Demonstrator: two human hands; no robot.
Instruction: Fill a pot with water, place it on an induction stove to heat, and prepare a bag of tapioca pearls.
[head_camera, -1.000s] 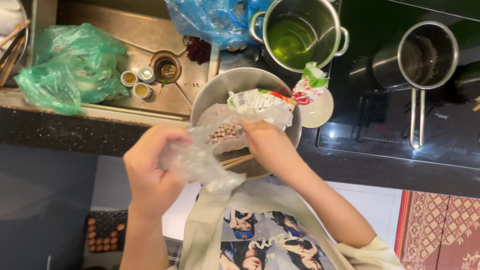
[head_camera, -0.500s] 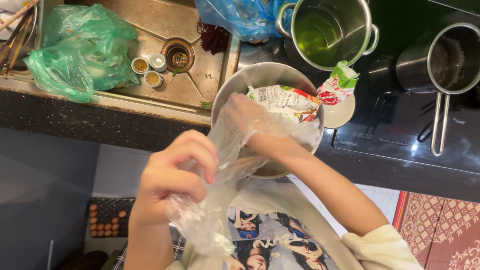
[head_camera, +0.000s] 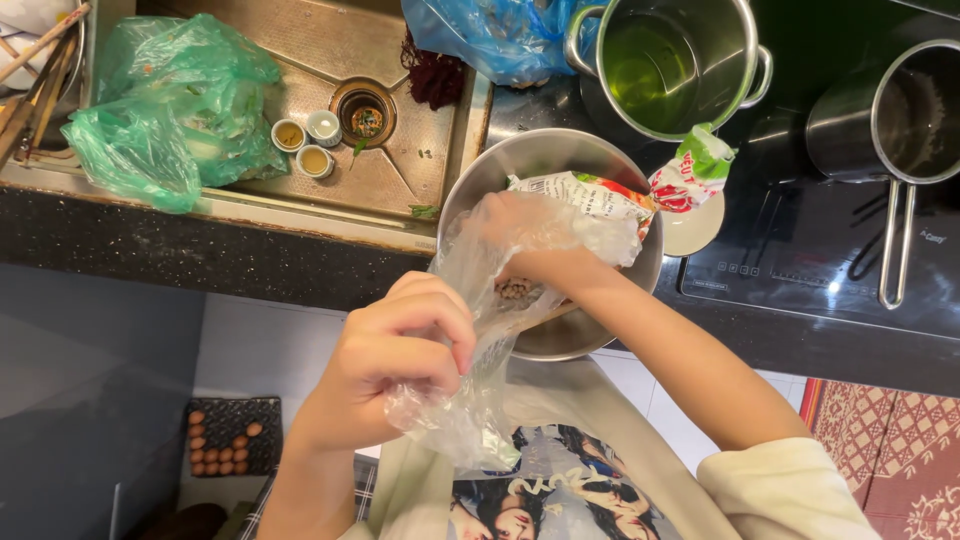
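Since the earlier frame, the thin clear plastic glove (head_camera: 480, 330) is drawn further over the right hand (head_camera: 530, 245), above the round steel bowl (head_camera: 480, 185) at the counter's front edge, its cuff clamped in the left hand (head_camera: 395, 365).

Sink (head_camera: 330, 160): left of the steel bowl (head_camera: 545, 165).
Stockpot (head_camera: 665, 60): behind the bowl.
Saucepan (head_camera: 915, 100): right of the bowl.

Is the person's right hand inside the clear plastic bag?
Yes, the right hand is pushed inside the clear plastic bag over the steel bowl.
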